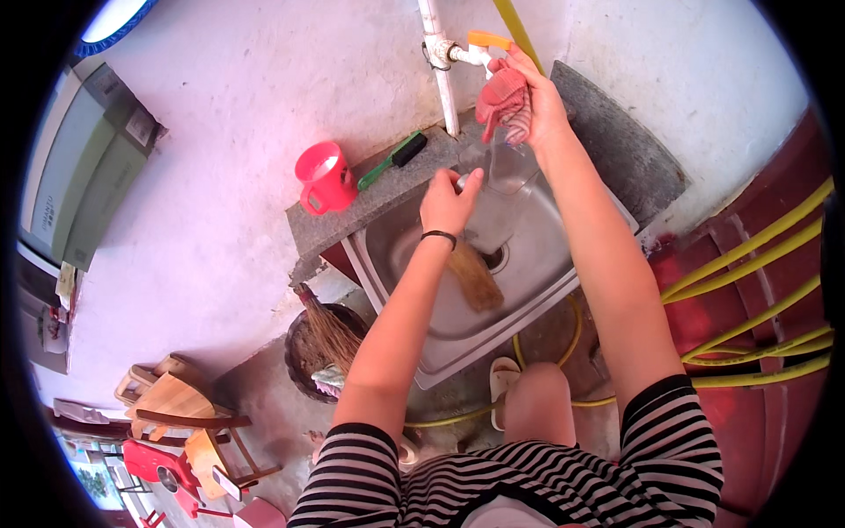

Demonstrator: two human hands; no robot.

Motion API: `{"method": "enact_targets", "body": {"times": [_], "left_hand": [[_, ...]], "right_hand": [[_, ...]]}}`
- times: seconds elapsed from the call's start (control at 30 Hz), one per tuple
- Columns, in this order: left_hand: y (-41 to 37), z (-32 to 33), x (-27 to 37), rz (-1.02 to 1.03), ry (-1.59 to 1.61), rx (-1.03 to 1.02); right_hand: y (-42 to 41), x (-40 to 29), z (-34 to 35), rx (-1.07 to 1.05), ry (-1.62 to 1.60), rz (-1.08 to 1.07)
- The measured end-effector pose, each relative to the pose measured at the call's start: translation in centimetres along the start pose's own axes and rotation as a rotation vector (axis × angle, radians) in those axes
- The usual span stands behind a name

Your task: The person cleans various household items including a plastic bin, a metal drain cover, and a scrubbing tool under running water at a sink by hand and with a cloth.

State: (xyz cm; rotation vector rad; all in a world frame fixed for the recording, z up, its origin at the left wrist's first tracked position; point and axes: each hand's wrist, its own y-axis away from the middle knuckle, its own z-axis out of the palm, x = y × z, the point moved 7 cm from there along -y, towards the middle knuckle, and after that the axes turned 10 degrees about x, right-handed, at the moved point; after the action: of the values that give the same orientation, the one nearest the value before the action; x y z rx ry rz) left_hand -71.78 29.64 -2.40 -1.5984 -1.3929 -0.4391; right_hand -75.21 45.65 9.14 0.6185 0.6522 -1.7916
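My right hand point(542, 99) is up at the tap point(487, 43) with the orange lever, shut on wet, wadded red and striped cloth point(505, 99). Water runs below the cloth into the stainless steel sink point(455, 330). Lower and to the left, my left hand point(449, 201) hovers over the basin, its thumb and fingers curled; whether something small lies between them cannot be told. Beneath the left wrist a brown bristly brush or scrubber point(478, 284) lies in the basin, beside the drain point(495, 257).
A pink mug point(325, 177) and a green brush with black bristles point(396, 158) rest on the stone ledge point(317, 231) left of the sink. A basket point(297, 343) holding a straw broom point(330, 330) stands on the floor. Yellow hoses point(752, 257) run at right.
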Motion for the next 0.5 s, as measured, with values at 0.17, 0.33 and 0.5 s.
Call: {"method": "enact_targets", "body": {"times": [0.17,0.33,0.5], "left_hand": [[2.8,2.1,-2.0,-0.249,0.454,-0.314],[7.0,1.4,-3.8,-0.163,0.521,-0.203],[8.2,2.3,-5.7,-0.186,0.45,-0.343]], "right_hand": [[3.2,-2.3,-1.6,-0.056,0.512,0.087],[8.2,-2.6,-5.5,-0.119,0.738,0.394],[10.0,2.0,-5.2,-0.255,0.938,0.3]]}}
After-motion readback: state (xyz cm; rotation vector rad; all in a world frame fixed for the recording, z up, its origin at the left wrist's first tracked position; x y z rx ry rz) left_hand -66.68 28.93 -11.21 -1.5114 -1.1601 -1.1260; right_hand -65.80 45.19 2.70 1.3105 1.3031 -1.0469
